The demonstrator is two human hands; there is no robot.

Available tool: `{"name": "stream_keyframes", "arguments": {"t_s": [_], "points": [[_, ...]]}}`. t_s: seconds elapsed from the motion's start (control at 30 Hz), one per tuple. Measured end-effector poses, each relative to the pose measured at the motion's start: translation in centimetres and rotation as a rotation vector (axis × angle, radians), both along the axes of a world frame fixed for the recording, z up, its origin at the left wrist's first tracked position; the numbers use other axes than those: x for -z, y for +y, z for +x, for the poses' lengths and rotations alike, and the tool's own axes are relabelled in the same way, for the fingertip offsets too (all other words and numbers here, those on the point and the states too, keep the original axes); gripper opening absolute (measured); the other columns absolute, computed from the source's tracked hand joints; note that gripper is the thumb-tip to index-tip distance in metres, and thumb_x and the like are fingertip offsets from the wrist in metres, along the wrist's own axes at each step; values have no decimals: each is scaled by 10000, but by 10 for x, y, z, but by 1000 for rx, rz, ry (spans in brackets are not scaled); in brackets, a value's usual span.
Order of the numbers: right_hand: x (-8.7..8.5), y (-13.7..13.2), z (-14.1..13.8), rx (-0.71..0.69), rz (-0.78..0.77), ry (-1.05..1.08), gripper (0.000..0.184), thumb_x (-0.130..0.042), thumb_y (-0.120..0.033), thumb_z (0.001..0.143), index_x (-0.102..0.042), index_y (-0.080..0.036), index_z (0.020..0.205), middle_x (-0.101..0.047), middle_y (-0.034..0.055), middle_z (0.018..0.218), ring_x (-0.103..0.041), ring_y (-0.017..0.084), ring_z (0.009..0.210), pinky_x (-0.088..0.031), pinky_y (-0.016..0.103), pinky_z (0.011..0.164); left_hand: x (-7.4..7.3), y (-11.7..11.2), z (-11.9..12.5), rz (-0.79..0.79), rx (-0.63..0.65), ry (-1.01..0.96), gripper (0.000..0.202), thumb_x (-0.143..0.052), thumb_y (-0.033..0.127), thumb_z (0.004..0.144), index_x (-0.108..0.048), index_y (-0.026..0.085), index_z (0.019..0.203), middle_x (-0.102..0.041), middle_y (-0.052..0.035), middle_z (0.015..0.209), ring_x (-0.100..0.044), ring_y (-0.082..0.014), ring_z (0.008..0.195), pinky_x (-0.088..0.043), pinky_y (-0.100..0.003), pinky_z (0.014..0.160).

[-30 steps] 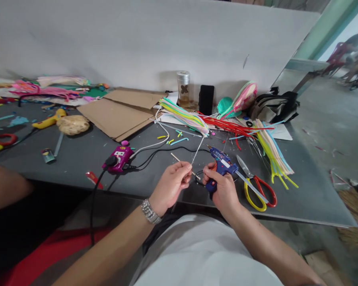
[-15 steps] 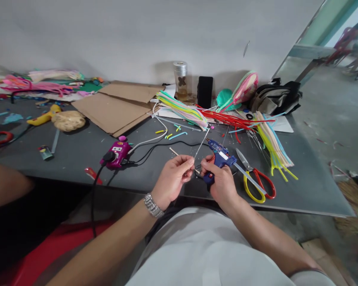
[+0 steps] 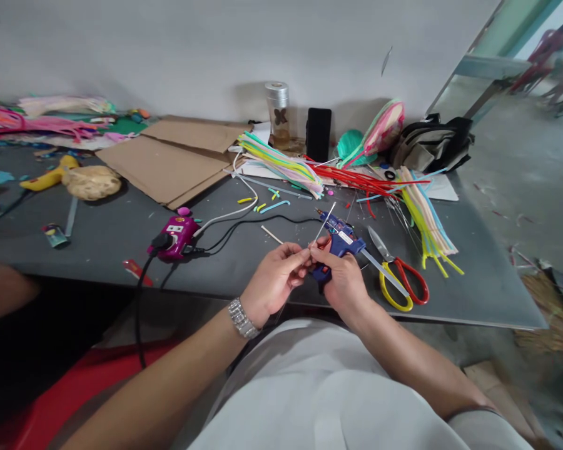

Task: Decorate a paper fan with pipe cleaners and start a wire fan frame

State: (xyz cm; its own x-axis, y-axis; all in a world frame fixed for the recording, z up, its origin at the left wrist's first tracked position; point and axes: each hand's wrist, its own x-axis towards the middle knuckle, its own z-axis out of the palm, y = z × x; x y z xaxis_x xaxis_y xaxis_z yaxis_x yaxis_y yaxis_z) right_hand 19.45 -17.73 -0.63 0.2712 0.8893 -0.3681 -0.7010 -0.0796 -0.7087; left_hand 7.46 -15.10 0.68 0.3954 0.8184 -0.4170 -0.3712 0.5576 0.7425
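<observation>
Close to the table's front edge, my left hand (image 3: 276, 278) pinches a thin wire with a whitish upper end (image 3: 328, 215) that points up and away. My right hand (image 3: 347, 278) is wrapped round a blue hot glue gun (image 3: 341, 240), its nozzle facing away to the left. A clear glue stick (image 3: 382, 272) sticks out of the gun's back. The right thumb and fingertip meet the left fingertips at the wire's lower part, so the exact grip there is hidden. Scissors (image 3: 398, 284) with one yellow and one red handle lie right of the gun.
Bundles of pastel pipe cleaners (image 3: 281, 165) and red ones (image 3: 356, 178) lie behind, with another bundle (image 3: 429, 222) at right. A purple power socket (image 3: 177, 237) with cords sits left, near cardboard (image 3: 169, 165). A bottle (image 3: 278, 112), phone (image 3: 318, 134) and bag (image 3: 434, 144) stand along the wall. Another person's arm (image 3: 4, 287) shows at left.
My hands have come together: the right thumb and finger now touch the wire by the left fingertips. The wire's top has shifted right, across the glue gun's front. The view has turned slightly.
</observation>
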Motion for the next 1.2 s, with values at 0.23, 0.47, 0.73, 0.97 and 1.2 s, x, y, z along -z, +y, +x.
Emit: {"name": "stream_keyframes", "arguments": {"t_s": [0.23, 0.47, 0.73, 0.97, 1.2], "points": [[-3, -1, 1, -17, -5, -29, 294, -878, -191, 540, -684, -183, 762, -689, -22, 694, -596, 127, 590, -520, 286, 605, 4, 1, -3, -32, 80, -42, 401, -976, 364, 625, -663, 138, 733, -606, 4, 692, -509, -65, 572, -325, -171, 459], [-5, 3, 11, 31, 11, -54, 341, -888, -176, 518, -662, -185, 773, -647, -40, 718, -496, 84, 583, -427, 255, 573, 10, -9, -16, -114, 158, -29, 321, -924, 331, 677, -706, 124, 788, -630, -24, 733, -566, -94, 624, -408, -187, 503], [-7, 5, 12, 27, 14, -17, 370, -895, -142, 502, -657, -189, 782, -634, -43, 712, -505, 80, 605, -416, 236, 569, 17, -16, -25, -120, 183, 14, 220, -850, 262, 691, -684, 135, 762, -608, -20, 698, -553, -102, 610, -391, -202, 507], [-6, 5, 12, 17, 13, -61, 356, -885, -158, 534, -661, -201, 808, -630, -44, 729, -504, 90, 616, -433, 253, 585, 13, -16, -21, -96, 189, 52, 199, -811, 267, 673, -649, 153, 690, -561, -3, 636, -517, -100, 577, -349, -208, 496], [-4, 6, 9, 63, 1, -30, 362, -876, -154, 515, -657, -193, 800, -639, -43, 717, -499, 86, 591, -409, 248, 571, 10, -19, -17, -51, 179, 94, 205, -790, 275, 648, -617, 165, 644, -499, 21, 602, -452, -86, 565, -277, -198, 490]]}}
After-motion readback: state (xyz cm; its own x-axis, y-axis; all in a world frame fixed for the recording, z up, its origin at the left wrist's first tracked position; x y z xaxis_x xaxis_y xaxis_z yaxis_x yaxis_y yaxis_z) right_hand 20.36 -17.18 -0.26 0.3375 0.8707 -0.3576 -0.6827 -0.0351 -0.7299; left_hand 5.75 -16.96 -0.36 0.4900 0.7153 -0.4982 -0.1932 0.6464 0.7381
